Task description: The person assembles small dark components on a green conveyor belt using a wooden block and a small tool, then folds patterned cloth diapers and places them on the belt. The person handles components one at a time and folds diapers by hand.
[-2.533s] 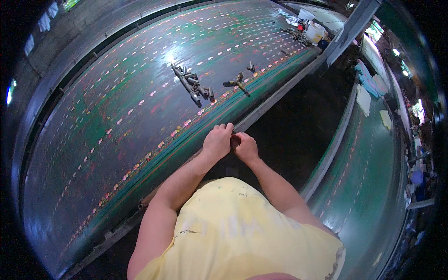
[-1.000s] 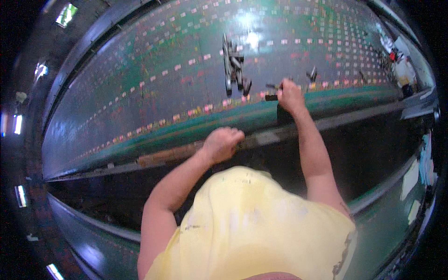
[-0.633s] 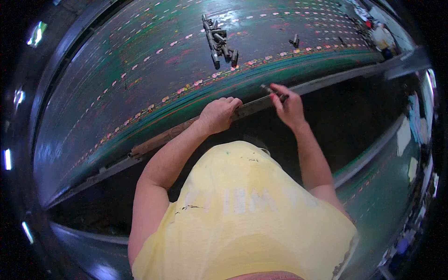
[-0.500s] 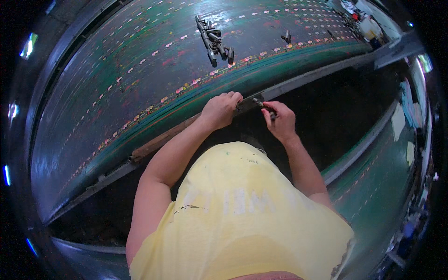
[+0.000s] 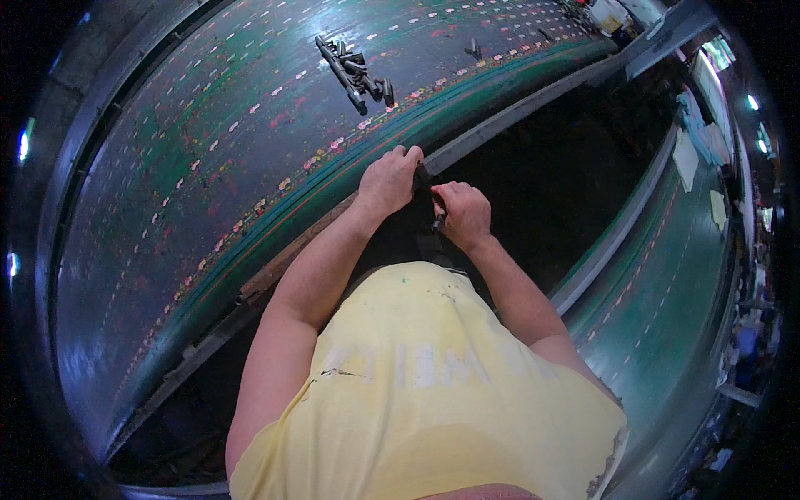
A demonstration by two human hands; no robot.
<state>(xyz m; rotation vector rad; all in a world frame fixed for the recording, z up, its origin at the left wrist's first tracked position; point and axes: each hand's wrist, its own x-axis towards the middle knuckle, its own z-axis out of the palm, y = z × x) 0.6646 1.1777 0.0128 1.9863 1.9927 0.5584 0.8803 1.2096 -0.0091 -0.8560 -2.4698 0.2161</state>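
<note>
Where the two hands meet at the near edge of the desk, a small dark tool-like piece shows between them, its lower end poking out below the right hand. What kind of piece it is cannot be told; only a short black stub is in sight. The right hand's fingers are curled together around it, clamped on its upper part. The left hand sits just at nine o'clock of the right, touching or nearly touching it, with its fingers bent over the dark rim of the desk; whether they also pinch the piece is hidden by the knuckles.

Both forearms come up from six o'clock, out of a pale yellow shirt that fills the lower middle of the view.

The desk is a broad green surface scattered with rows of small pale and reddish marks, and it sweeps from seven o'clock up to one o'clock. On it, at twelve o'clock of the hands and well apart from them, lies a cluster of dark metal pieces, short bars and cylinders heaped loosely together. A single small dark piece lies alone at one o'clock of the cluster.

A dark gap runs beside the hands at three o'clock, and beyond it a second green surface curves along the right side.
</note>
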